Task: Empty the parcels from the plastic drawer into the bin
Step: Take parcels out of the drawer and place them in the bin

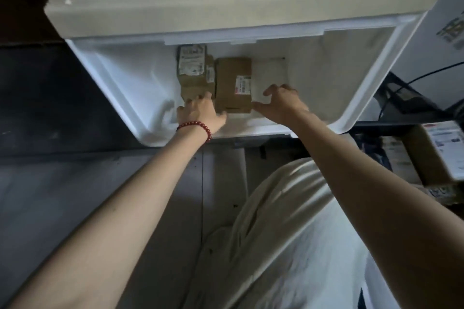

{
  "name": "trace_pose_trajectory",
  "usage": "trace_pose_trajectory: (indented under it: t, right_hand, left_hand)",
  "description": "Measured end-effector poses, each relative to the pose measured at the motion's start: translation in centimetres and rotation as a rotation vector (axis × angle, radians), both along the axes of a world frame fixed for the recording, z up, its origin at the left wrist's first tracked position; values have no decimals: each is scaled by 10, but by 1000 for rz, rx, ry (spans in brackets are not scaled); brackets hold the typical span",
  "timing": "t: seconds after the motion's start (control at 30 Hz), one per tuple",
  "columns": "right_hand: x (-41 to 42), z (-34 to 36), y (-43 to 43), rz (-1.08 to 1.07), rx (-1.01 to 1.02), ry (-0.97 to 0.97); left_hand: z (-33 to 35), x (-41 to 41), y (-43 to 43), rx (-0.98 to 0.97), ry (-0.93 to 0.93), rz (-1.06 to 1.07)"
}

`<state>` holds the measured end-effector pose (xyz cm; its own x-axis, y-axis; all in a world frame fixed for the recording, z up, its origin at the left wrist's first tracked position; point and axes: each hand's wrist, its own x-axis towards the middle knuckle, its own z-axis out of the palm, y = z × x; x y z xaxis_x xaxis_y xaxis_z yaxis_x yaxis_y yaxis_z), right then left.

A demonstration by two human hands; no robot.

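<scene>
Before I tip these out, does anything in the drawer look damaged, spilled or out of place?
Nothing stands out. In the plastic drawer the left brown parcel, the middle brown parcel and the white parcel lie flat in a row, no tear or spill visible. The left one only sits slightly further back.

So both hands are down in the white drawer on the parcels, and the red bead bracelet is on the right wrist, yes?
No: the head view shows the red bead bracelet on the left wrist. The left hand and right hand are indeed in the white drawer on the parcels.
</scene>
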<state>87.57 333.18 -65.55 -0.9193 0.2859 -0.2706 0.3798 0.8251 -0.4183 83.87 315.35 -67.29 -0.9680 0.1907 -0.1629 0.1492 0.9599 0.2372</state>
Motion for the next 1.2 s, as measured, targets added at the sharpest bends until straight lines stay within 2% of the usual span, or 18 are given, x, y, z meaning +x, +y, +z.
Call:
trace_pose_trajectory:
  t: [0.27,0.43,0.63,0.77,0.9,0.97,1.07,1.2]
  right_hand:
    - [-71,-66,-11,-58,-74,-125]
    - [-88,-93,-9,-67,-94,-157]
    - [-103,-104,-2,-82,-91,-211]
    - [-114,-116,-4,-91,-191,-264]
    - [-120,-119,-6,-352,-382,-142]
    - [-120,-118,-1,-443,-508,-69]
    - [-117,-108,6,-437,-632,-76]
    - [-107,-91,7,-365,-616,-31]
  left_hand:
    - [-44,-60,20,-32,-147,65]
    - [-68,-82,25,100,-294,74]
    - [-80,-92,35,242,-333,84]
    - [-84,-100,41,297,-394,150]
    - [-82,-103,45,299,-343,191]
    - [-82,-103,45,348,-424,229]
    - [-73,-100,44,526,-631,282]
    - [-65,-92,42,677,-523,335]
